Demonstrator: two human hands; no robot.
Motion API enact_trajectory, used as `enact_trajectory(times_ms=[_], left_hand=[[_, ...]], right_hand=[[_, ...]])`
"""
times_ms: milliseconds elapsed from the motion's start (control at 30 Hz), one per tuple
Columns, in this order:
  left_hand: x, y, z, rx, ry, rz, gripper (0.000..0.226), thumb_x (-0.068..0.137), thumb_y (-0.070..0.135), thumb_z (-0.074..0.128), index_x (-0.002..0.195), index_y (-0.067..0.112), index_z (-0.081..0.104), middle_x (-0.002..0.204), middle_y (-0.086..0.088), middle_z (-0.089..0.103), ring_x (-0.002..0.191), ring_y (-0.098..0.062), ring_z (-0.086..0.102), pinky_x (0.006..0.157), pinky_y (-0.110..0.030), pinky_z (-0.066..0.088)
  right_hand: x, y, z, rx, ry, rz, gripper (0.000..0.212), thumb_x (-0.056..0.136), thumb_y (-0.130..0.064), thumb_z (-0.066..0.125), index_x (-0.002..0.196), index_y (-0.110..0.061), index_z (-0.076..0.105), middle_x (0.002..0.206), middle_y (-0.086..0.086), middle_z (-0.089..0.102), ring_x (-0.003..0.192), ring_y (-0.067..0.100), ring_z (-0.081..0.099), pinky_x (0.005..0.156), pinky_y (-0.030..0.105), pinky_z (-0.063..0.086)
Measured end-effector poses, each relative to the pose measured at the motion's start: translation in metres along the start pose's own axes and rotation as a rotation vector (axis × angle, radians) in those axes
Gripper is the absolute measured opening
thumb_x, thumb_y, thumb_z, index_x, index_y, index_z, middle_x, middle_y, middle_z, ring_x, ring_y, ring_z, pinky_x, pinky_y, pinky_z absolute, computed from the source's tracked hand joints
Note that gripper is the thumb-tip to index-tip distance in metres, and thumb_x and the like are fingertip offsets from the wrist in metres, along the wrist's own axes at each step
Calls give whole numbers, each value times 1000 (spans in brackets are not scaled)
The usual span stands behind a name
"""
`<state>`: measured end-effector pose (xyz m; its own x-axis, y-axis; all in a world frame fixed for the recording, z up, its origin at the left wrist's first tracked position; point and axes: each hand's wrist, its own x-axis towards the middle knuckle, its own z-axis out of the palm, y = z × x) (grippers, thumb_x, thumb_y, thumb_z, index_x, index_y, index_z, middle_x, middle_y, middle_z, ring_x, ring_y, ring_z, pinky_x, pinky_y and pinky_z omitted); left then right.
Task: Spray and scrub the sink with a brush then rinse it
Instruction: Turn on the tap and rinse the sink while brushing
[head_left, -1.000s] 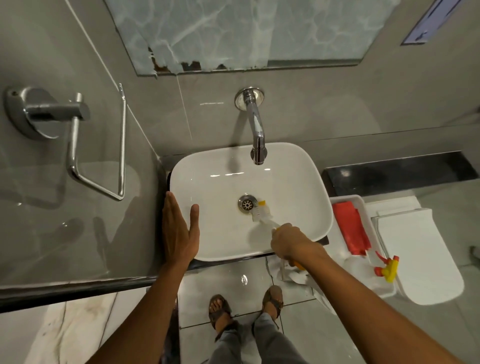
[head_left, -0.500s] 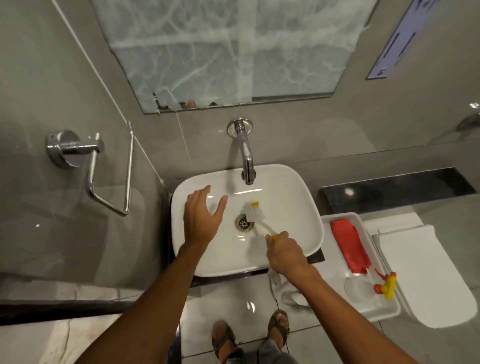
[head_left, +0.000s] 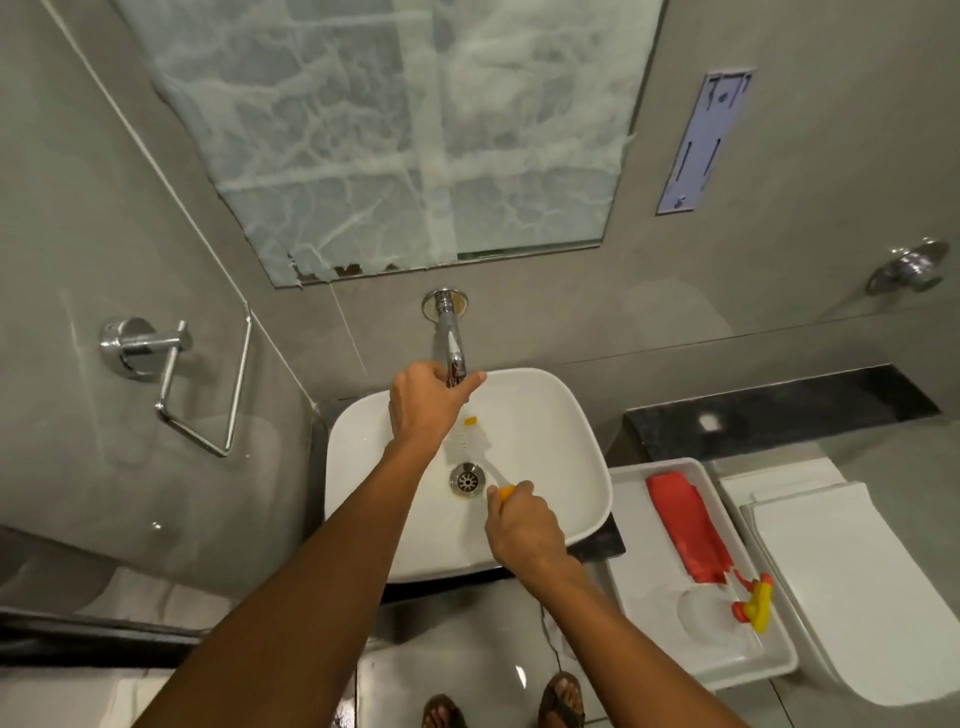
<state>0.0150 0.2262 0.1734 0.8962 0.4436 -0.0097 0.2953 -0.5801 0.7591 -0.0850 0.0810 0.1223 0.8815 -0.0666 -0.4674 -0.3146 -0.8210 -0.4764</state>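
Observation:
A white rectangular sink (head_left: 571, 447) sits below a chrome wall tap (head_left: 451, 338), with a round metal drain (head_left: 467, 479) in its basin. My left hand (head_left: 426, 405) reaches over the basin and closes around the end of the tap. My right hand (head_left: 522, 525) grips the orange handle of a brush (head_left: 470, 439), whose white bristle head lies in the basin just behind the drain. A clear spray bottle (head_left: 711, 618) with a red and yellow trigger lies in a white tray (head_left: 639, 597) to the right of the sink.
A folded red cloth (head_left: 685, 530) lies in the tray. A white toilet (head_left: 841, 587) stands right of the tray. A chrome towel ring (head_left: 202, 384) hangs on the left wall, a covered mirror (head_left: 415, 130) above the tap. My sandalled feet (head_left: 498, 701) stand below.
My left hand left the sink's left rim, crossed the basin and closed on the tap's end. The brush head moved from beside the drain to behind it. The camera tilted upward.

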Motion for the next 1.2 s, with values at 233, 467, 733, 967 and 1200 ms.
enact_trajectory(times_ms=[233, 467, 733, 967, 1200], left_hand=[[-1, 23, 6, 197, 15, -74, 43, 86, 48, 85, 79, 9, 67, 85, -12, 73, 84, -35, 71, 63, -37, 44], [2, 28, 13, 199, 35, -100, 31, 84, 33, 86, 88, 4, 75, 89, -14, 76, 85, -33, 73, 63, -36, 46], [7, 32, 16, 179, 33, -124, 35, 79, 33, 91, 88, 4, 74, 85, -12, 72, 82, -30, 70, 64, -36, 44], [21, 25, 10, 156, -79, -145, 36, 76, 37, 92, 86, 9, 72, 85, -8, 72, 81, -26, 66, 63, -33, 46], [31, 4, 0, 40, -211, -69, 20, 73, 27, 91, 73, 18, 73, 56, 10, 59, 54, -4, 52, 51, -22, 39]], right_hand=[[-15, 5, 16, -30, -32, -3, 47, 111, -47, 34, 132, -8, 49, 130, 13, 67, 119, 32, 68, 95, 41, 53], [-15, 3, 20, 11, -24, 8, 44, 110, -49, 34, 130, -12, 50, 127, 9, 68, 117, 28, 68, 93, 38, 53], [-13, 5, 17, -2, -44, 2, 40, 110, -45, 39, 130, -12, 49, 125, 8, 66, 114, 26, 69, 94, 37, 58], [-13, 7, 19, 10, -47, 5, 44, 111, -47, 36, 129, -10, 49, 127, 11, 67, 115, 31, 69, 96, 42, 56], [-17, 7, 18, 43, -31, 28, 52, 111, -48, 33, 140, -6, 44, 130, 14, 68, 118, 32, 69, 99, 45, 56]])
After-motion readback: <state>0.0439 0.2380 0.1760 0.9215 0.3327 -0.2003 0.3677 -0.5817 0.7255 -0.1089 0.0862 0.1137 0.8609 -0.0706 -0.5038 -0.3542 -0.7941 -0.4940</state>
